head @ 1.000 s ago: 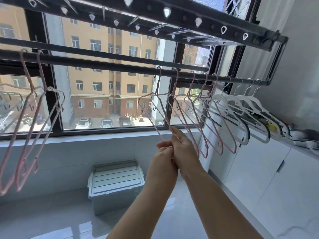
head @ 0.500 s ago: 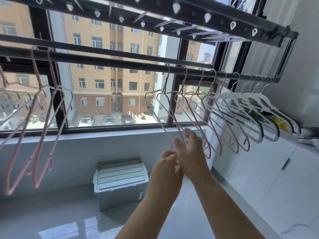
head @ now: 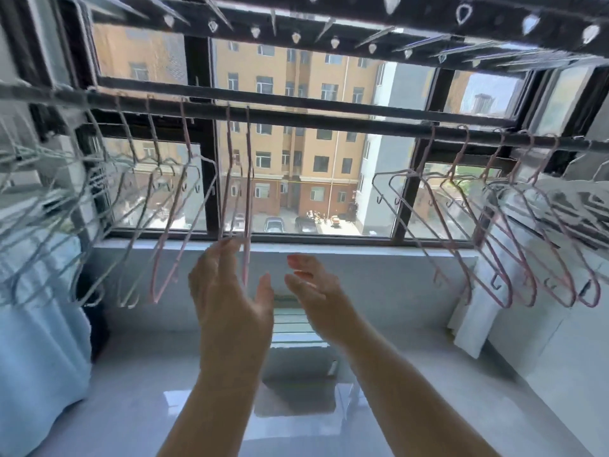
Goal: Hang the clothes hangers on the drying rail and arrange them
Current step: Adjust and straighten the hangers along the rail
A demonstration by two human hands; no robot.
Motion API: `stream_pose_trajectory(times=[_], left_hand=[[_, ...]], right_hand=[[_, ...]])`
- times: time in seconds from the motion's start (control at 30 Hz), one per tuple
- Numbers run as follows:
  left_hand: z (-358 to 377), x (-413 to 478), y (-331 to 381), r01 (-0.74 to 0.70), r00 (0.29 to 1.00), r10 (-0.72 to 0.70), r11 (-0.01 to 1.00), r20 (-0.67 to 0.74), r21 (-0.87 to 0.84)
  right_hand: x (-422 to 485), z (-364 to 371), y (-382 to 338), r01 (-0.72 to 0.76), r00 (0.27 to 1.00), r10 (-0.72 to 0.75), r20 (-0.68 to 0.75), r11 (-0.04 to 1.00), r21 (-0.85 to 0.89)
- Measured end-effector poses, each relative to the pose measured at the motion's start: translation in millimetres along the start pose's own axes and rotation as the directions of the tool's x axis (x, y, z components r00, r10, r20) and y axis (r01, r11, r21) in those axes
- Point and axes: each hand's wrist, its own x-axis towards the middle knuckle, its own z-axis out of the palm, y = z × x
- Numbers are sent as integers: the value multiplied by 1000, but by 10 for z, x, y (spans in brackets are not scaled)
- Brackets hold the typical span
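Observation:
A dark drying rail [head: 329, 122] runs across the window. Two pink hangers [head: 247, 179] hang edge-on from it at the middle, just above my left hand [head: 227, 291]. That hand is raised with straight fingers, its fingertips touching the hangers' lower ends. My right hand [head: 313, 291] is open beside it, palm up, holding nothing. Several pink hangers [head: 494, 232] hang tilted at the right. More pink hangers [head: 171, 225] and pale ones [head: 43, 206] hang at the left. The frame is blurred by motion.
An upper rack bar [head: 362, 14] with clips and pegs runs overhead. A lidded grey storage box [head: 296, 324] stands on the floor under the window sill. Light blue cloth [head: 36, 341] hangs at the left. White cabinets [head: 560, 341] line the right wall.
My view has swung left. Both hands left the right-hand hanger group, separated and opened; the left hand now reaches the two pink hangers at the rail's middle.

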Motion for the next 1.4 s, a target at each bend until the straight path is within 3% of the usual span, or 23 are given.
stream_pose_trajectory(times=[0.2, 0.3, 0.43, 0.67, 0.93, 1.4], left_hand=[[-303, -35, -357, 122, 978, -102, 987, 182, -102], [-380, -54, -454, 178, 956, -140, 975, 258, -133], [-394, -86, -469, 173, 961, -131, 971, 242, -165], [-278, -148, -299, -5, 998, 10, 996, 59, -86], [-10, -192, -139, 17, 1000, -16, 999, 21, -51], [219, -344, 120, 1, 993, 9, 996, 117, -91]], right_hand=[[207, 579, -369, -136, 982, 87, 166, 941, 309], [261, 697, -432, -165, 983, 108, 152, 880, 446], [210, 693, -447, -179, 983, 132, 126, 832, 525], [63, 230, -413, -84, 987, 141, -76, 859, 506], [-164, -602, -290, -48, 934, 195, -300, 898, 437], [-219, -960, -78, -171, 941, 289, -174, 854, 492]])
